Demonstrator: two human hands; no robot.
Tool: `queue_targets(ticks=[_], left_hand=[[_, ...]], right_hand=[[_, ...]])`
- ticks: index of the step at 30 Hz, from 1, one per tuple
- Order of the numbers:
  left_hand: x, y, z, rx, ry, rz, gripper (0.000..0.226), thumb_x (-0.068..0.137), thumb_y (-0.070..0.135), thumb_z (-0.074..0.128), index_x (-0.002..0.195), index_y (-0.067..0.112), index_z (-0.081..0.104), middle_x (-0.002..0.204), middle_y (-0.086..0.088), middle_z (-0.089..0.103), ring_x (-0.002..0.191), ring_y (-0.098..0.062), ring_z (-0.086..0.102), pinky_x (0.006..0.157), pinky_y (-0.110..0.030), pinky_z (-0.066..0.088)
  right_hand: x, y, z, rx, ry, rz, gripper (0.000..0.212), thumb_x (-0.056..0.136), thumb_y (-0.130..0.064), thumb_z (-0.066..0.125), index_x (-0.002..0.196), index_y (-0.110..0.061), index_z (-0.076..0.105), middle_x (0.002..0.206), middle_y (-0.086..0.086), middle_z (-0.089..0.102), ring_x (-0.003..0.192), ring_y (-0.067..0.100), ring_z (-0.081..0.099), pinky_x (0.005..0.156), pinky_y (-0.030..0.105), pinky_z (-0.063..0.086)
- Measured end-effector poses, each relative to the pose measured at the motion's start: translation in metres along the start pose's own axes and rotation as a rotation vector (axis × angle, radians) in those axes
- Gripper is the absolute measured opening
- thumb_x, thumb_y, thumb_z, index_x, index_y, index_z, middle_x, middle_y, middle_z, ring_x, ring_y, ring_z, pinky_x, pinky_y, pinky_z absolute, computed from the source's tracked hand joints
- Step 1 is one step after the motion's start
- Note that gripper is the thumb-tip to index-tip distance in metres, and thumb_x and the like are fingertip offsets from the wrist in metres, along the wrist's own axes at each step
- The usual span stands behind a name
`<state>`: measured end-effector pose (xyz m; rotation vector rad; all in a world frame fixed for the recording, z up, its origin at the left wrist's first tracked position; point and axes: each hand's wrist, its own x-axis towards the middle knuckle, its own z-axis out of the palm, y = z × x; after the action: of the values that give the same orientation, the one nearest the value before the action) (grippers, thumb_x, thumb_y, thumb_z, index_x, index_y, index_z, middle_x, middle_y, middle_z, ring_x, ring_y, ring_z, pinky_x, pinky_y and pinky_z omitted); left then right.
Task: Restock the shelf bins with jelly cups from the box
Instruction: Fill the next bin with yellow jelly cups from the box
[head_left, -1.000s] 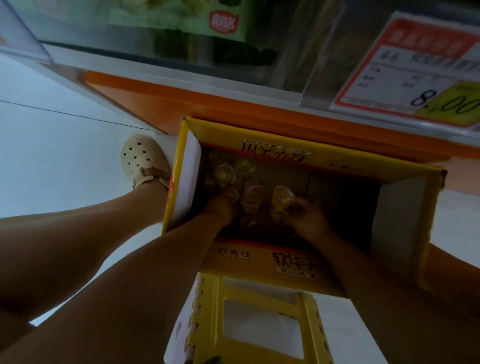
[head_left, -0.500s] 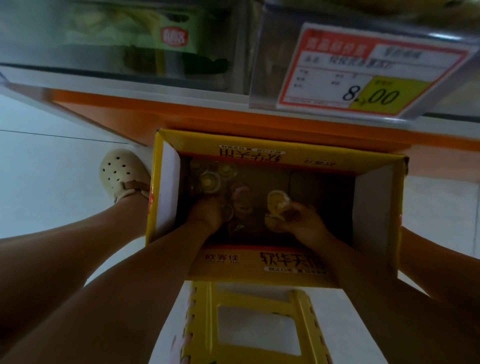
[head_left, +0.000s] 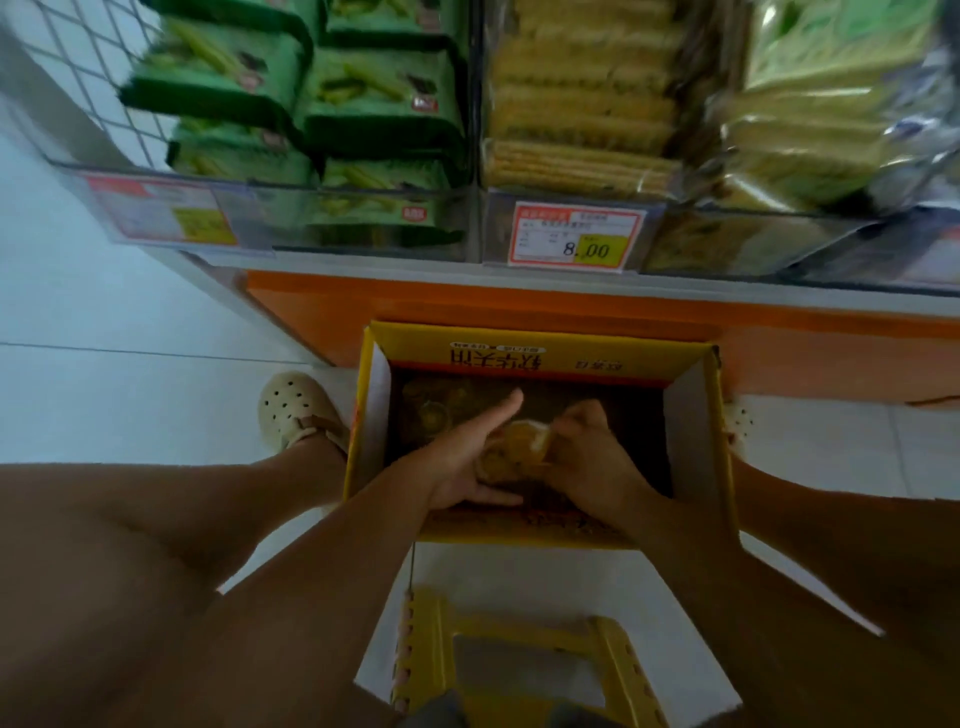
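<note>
An open yellow cardboard box (head_left: 540, 353) stands on the floor against the orange shelf base. Between my two hands, above the box's inside, is a bunch of yellowish jelly cups (head_left: 514, 449). My left hand (head_left: 462, 457) cups them from the left, thumb stretched out and fingers under them. From the right, my right hand (head_left: 592, 457) curls its fingers over the cups. More jelly cups (head_left: 428, 408) lie dim in the box's far left corner.
Clear shelf bins (head_left: 363, 228) above hold green snack packs and yellow wafer packs, with a price tag (head_left: 574, 241) reading 8.00. A yellow folding stool (head_left: 519, 654) is under me. My foot in a cream clog (head_left: 298, 410) stands left of the box.
Both hands have come up from the box floor and closed together around a bunch of jelly cups. The view has tilted up, so the shelf bins now show.
</note>
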<state>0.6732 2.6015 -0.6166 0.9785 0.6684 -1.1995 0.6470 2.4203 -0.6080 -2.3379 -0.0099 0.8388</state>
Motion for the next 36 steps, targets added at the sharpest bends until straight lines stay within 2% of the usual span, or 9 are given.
queue_targets(ticks=[4, 8, 12, 17, 23, 28, 30, 33, 36], left_hand=[[-0.021, -0.007, 0.022, -0.174, -0.072, 0.067, 0.038, 0.079, 0.036, 0.071, 0.106, 0.01, 0.066, 0.117, -0.015, 0.064, 0.12, -0.033, 0.058, 0.099, -0.058, 0.046], [-0.041, -0.004, 0.031, -0.363, -0.086, 0.187, 0.044, 0.081, 0.012, 0.053, 0.125, 0.01, 0.052, 0.125, -0.021, 0.053, 0.118, -0.04, 0.054, 0.097, -0.062, 0.044], [-0.064, -0.002, 0.043, -0.444, -0.09, 0.277, 0.053, 0.073, 0.0, 0.042, 0.124, 0.009, 0.052, 0.12, -0.022, 0.053, 0.106, -0.042, 0.057, 0.086, -0.061, 0.05], [-0.081, 0.005, 0.057, -0.394, -0.113, 0.333, 0.046, 0.081, -0.007, 0.043, 0.123, 0.009, 0.053, 0.124, -0.023, 0.053, 0.107, -0.043, 0.06, 0.087, -0.058, 0.051], [-0.112, 0.019, 0.073, -0.169, -0.097, 0.413, 0.04, 0.086, -0.011, 0.051, 0.115, 0.015, 0.061, 0.13, -0.021, 0.051, 0.111, -0.04, 0.058, 0.082, -0.05, 0.056], [-0.15, 0.029, 0.083, 0.019, -0.055, 0.58, 0.048, 0.084, -0.015, 0.052, 0.112, 0.022, 0.062, 0.123, -0.013, 0.056, 0.107, -0.033, 0.059, 0.083, -0.045, 0.053], [-0.161, 0.031, 0.091, 0.053, -0.036, 0.68, 0.049, 0.083, -0.015, 0.055, 0.114, 0.022, 0.061, 0.119, -0.01, 0.059, 0.103, -0.03, 0.062, 0.079, -0.041, 0.055], [-0.17, 0.028, 0.105, 0.106, -0.01, 0.777, 0.049, 0.084, -0.015, 0.055, 0.12, 0.018, 0.057, 0.111, -0.012, 0.061, 0.095, -0.026, 0.064, 0.072, -0.037, 0.057], [-0.176, 0.024, 0.112, 0.168, -0.008, 0.832, 0.047, 0.085, -0.016, 0.052, 0.12, 0.016, 0.056, 0.104, -0.01, 0.063, 0.089, -0.022, 0.066, 0.068, -0.035, 0.057]], right_hand=[[-0.029, -0.023, -0.01, 0.098, 0.09, -0.059, 0.023, 0.083, -0.026, 0.07, 0.102, -0.024, 0.057, 0.11, -0.007, 0.028, 0.102, 0.005, 0.039, 0.073, -0.002, 0.032], [-0.047, -0.036, -0.024, 0.212, 0.168, -0.047, 0.078, 0.073, -0.036, 0.08, 0.139, -0.02, 0.041, 0.122, -0.006, 0.03, 0.117, 0.01, 0.037, 0.09, 0.009, 0.032], [-0.06, -0.04, -0.033, 0.71, 0.195, 0.029, 0.099, 0.067, -0.022, 0.084, 0.148, -0.028, 0.027, 0.133, -0.007, 0.044, 0.123, 0.013, 0.044, 0.104, 0.032, 0.039], [-0.067, -0.043, -0.042, 1.019, 0.227, 0.035, 0.071, 0.08, -0.008, 0.071, 0.141, -0.03, 0.043, 0.132, 0.0, 0.054, 0.116, 0.019, 0.057, 0.1, 0.039, 0.049], [-0.084, -0.058, -0.056, 0.849, 0.327, -0.149, 0.04, 0.089, 0.004, 0.06, 0.119, -0.022, 0.057, 0.122, 0.0, 0.057, 0.117, 0.022, 0.055, 0.093, 0.03, 0.05], [-0.105, -0.081, -0.076, 0.788, 0.392, -0.168, 0.023, 0.096, -0.023, 0.057, 0.118, -0.026, 0.052, 0.117, 0.001, 0.061, 0.104, 0.018, 0.062, 0.081, 0.032, 0.054], [-0.109, -0.092, -0.079, 0.962, 0.378, -0.109, 0.028, 0.096, -0.036, 0.054, 0.121, -0.025, 0.05, 0.119, 0.0, 0.061, 0.105, 0.017, 0.063, 0.084, 0.035, 0.056], [-0.111, -0.114, -0.081, 1.461, 0.214, -0.028, 0.028, 0.099, -0.034, 0.048, 0.125, -0.024, 0.047, 0.122, 0.011, 0.061, 0.108, 0.032, 0.064, 0.084, 0.052, 0.056], [-0.111, -0.127, -0.079, 1.549, 0.217, 0.018, 0.027, 0.1, -0.029, 0.047, 0.127, -0.022, 0.047, 0.123, 0.015, 0.058, 0.107, 0.036, 0.063, 0.082, 0.055, 0.055]])
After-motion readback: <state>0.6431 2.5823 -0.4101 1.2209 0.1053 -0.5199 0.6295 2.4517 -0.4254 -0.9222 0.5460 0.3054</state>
